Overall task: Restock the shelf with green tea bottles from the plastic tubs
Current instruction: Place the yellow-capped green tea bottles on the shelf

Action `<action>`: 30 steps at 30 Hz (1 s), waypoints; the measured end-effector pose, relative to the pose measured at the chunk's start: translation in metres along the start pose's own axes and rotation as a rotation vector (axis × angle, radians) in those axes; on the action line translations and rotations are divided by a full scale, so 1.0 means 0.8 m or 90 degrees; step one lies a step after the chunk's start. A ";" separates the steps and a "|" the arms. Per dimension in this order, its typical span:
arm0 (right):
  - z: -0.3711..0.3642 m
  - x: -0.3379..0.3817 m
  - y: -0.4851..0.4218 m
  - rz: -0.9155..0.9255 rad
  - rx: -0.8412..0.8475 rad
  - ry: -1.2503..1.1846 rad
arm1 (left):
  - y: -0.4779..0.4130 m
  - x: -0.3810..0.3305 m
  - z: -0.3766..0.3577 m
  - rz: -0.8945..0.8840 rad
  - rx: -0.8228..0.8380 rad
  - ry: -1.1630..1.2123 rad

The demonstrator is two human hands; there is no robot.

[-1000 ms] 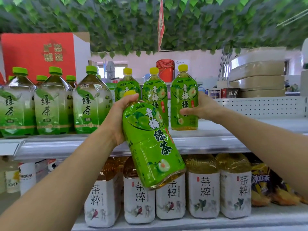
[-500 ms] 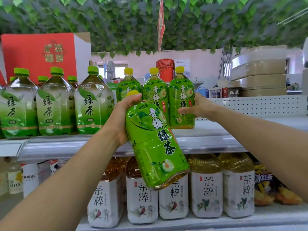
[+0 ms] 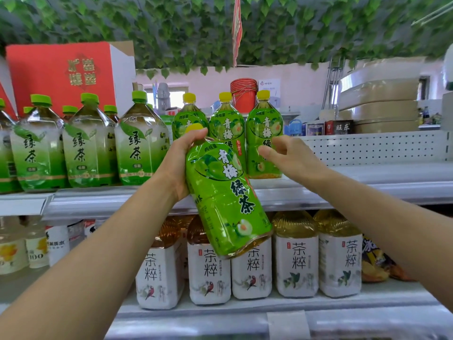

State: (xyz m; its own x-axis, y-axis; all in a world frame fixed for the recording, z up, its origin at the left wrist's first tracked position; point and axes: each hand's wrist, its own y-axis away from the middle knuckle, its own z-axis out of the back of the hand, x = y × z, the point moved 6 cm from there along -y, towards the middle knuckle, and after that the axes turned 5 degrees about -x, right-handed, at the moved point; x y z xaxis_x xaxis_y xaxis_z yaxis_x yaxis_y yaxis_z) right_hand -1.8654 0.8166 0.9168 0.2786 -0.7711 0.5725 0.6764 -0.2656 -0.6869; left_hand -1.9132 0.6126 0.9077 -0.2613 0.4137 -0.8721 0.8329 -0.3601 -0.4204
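Now the open right hand (image 3: 291, 158) has released the shelved bottle (image 3: 264, 130); left hand (image 3: 179, 163) grips tilted bottle (image 3: 225, 197).

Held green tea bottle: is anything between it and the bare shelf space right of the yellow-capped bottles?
Only your right hand, hovering in front of the rightmost yellow-capped bottle, lies across the path. Nothing else visible stands between the held bottle, gripped in the left hand, and the bare shelf stretch.

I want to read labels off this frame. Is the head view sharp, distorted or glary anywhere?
Head view: the held bottle shows a sharp, readable label; the green-capped bottles at left lean outward from wide-angle distortion and carry glare on their shoulders; the leaves look soft.
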 end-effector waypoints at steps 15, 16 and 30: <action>0.004 0.068 0.091 -0.040 0.154 -0.358 | 0.017 -0.072 -0.082 -0.183 0.082 -0.186; 0.013 0.067 0.085 -0.039 0.128 -0.360 | 0.014 -0.076 -0.086 -0.192 0.083 -0.234; 0.119 -0.037 -0.016 -0.105 -0.216 -0.277 | -0.045 -0.028 -0.096 -0.440 0.007 -0.803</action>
State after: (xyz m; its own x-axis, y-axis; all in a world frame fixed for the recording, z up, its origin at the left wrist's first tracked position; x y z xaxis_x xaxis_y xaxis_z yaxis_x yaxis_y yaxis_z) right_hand -1.8173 0.8980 0.9514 0.4913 -0.4146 0.7660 0.4977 -0.5881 -0.6375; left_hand -1.8998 0.6804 0.9613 -0.8587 -0.4958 -0.1294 0.3603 -0.4047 -0.8405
